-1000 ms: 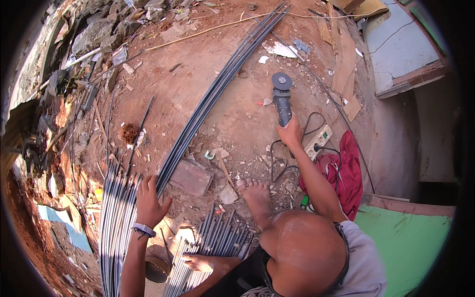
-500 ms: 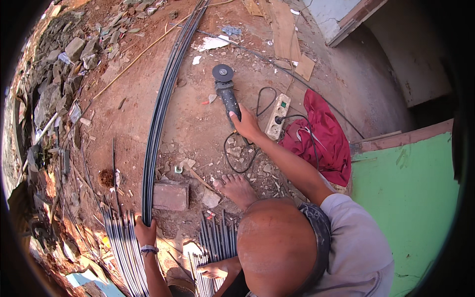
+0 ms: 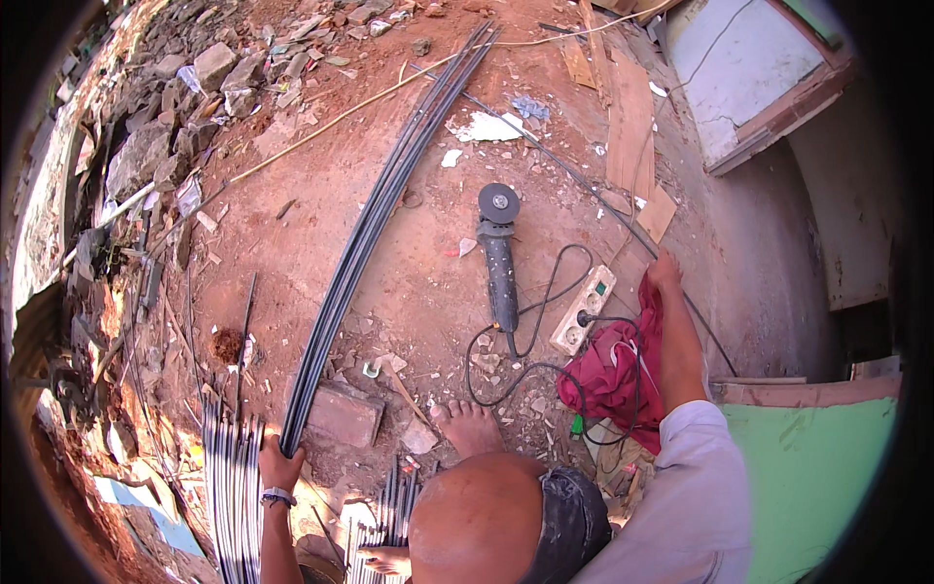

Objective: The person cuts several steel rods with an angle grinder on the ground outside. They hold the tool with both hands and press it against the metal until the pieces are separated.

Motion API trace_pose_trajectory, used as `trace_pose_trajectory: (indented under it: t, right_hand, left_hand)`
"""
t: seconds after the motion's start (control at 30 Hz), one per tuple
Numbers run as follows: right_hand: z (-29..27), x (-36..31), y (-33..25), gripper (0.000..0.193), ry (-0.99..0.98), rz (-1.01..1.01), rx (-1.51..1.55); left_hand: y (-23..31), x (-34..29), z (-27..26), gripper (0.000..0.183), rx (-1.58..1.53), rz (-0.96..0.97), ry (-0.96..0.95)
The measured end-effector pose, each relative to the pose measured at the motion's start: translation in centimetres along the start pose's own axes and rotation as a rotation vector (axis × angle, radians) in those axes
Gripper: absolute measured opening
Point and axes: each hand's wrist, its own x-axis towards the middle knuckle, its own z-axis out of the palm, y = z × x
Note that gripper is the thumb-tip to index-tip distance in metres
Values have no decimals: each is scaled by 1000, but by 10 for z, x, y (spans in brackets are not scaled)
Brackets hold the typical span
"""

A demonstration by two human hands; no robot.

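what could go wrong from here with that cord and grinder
Tugging the crumpled dark red cloth held in the right hand might drag the thin black cord lying across it, perhaps shifting the dark, speckled angle grinder. The bare foot near the cord's loop could also snag it.

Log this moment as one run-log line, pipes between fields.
left hand: around metal rods | right hand: at red cloth | grinder: on ground, out of hand | power strip: beside red cloth
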Motion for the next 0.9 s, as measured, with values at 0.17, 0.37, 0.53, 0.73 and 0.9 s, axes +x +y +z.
trace_pose_trajectory:
  t: [0.17,0.37,0.53,0.73,0.9]
  right_hand:
    - [18,-6,-42,42,-109,-134,-191]
    - [8,53,51,40,38,-325,141]
    - [-59,80,38,38,168,-404,33]
    - [-143,94,33,32,166,-417,-306]
    - [-169,83,89,28,138,-212,-480]
  left_hand:
    - [-26,-11,-3,44,38,-134,35]
    - [6,1,16,34,-18,-149,61]
    - [2,-8,3,33,8,-152,108]
    - [-16,-8,9,38,44,-132,116]
    - [-19,-7,8,41,40,-143,83]
